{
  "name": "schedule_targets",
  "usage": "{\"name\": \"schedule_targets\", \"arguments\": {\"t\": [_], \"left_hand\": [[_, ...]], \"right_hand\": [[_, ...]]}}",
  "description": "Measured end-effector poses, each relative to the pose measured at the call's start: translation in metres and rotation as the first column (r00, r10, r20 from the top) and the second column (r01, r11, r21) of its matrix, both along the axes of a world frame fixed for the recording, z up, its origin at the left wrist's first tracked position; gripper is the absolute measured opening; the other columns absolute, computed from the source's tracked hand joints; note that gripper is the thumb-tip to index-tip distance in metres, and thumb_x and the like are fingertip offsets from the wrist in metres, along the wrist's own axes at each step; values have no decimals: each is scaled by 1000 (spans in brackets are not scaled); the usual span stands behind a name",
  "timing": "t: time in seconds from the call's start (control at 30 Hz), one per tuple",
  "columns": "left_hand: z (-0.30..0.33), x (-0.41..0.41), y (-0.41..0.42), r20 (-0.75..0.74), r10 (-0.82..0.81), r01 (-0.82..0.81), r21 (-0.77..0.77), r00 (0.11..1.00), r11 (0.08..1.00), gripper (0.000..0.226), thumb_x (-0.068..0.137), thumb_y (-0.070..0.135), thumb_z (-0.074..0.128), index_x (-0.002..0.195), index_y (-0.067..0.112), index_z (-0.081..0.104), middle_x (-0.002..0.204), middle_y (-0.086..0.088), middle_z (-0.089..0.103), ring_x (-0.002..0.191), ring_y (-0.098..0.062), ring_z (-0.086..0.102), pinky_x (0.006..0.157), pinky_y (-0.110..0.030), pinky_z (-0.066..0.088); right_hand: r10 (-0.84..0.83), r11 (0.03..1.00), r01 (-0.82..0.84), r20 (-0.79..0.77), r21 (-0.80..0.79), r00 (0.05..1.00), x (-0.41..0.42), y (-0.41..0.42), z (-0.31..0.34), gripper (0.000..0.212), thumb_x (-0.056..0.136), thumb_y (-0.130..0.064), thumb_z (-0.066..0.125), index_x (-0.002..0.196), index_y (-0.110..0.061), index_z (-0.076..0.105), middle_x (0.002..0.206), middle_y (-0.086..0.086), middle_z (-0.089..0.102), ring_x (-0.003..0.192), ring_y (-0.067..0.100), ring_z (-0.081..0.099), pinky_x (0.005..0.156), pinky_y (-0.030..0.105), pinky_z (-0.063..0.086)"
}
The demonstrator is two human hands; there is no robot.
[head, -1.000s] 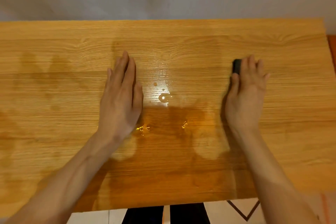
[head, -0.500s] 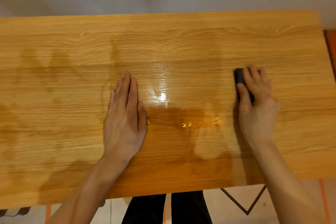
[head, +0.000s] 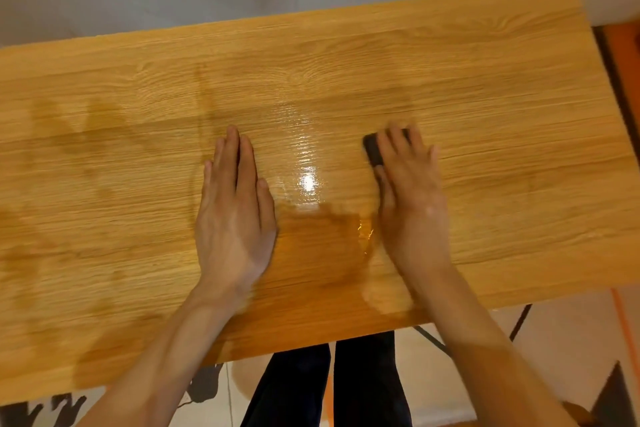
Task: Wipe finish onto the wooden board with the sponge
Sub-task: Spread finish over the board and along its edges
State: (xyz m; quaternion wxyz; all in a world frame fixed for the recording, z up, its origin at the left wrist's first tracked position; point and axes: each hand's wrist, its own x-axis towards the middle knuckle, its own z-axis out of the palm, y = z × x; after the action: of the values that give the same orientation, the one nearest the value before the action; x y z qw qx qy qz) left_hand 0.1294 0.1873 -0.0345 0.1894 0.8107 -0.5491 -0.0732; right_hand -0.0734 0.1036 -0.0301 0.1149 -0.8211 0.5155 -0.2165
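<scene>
Pressing a dark sponge point(head: 374, 149) under its spread fingers, the right hand point(head: 412, 198) pins it flat to the wooden board point(head: 502, 135); left of it, past a glossy wet patch point(head: 308, 180), the left hand point(head: 235, 211) lies flat, holding nothing.

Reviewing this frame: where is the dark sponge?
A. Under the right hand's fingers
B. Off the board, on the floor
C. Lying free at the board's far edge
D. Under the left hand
A: the sponge shows beneath the right hand, pressed to the board; the left hand lies flat, empty.
</scene>
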Motion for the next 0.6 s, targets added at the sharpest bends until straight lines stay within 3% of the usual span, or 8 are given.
{"name": "schedule_targets", "arguments": {"t": [0.1,0.17,0.27,0.4,0.5,0.6], "left_hand": [[1,-2,0,-44,-10,13,53,999,998,55,110,24,22,160,3,16,169,-11,11,157,-21,6,128,-33,3],[0,-2,-1,-26,-20,21,61,999,998,55,110,25,20,160,3,14,169,-11,10,157,-21,5,128,-35,3],[-2,0,-1,-18,-21,22,55,1000,998,55,109,24,21,159,1,18,168,-14,13,157,-25,10,128,-38,6],[-1,-2,0,-2,-31,31,41,1000,999,54,110,24,22,158,-2,21,167,-16,17,156,-28,13,128,-40,10],[-1,-2,0,4,-30,30,45,1000,999,53,111,23,24,158,-1,20,168,-15,16,157,-27,12,128,-38,8],[-2,-3,-1,-2,-23,23,31,1000,999,54,110,23,24,159,1,20,168,-13,15,157,-26,11,128,-37,5]], "right_hand": [[-361,931,355,61,87,931,-50,-8,17,43,103,-7,40,146,-5,40,155,11,34,147,26,20,122,42,9],[-465,882,458,52,112,884,-33,-8,16,44,103,-7,39,147,-2,34,155,15,30,147,31,19,122,43,6],[-325,944,326,-46,41,945,32,35,8,54,102,-6,42,150,3,19,156,23,23,146,37,17,121,45,11],[-90,992,94,-43,82,995,99,78,4,49,98,-7,35,146,-12,40,155,9,35,148,25,21,122,41,16],[133,985,-114,-153,131,979,70,69,10,58,93,-8,18,148,-15,36,157,4,31,148,22,18,123,40,12],[4,996,12,-180,84,984,-8,41,13,48,105,-13,15,148,-10,36,156,8,29,147,28,19,122,46,13]]}}
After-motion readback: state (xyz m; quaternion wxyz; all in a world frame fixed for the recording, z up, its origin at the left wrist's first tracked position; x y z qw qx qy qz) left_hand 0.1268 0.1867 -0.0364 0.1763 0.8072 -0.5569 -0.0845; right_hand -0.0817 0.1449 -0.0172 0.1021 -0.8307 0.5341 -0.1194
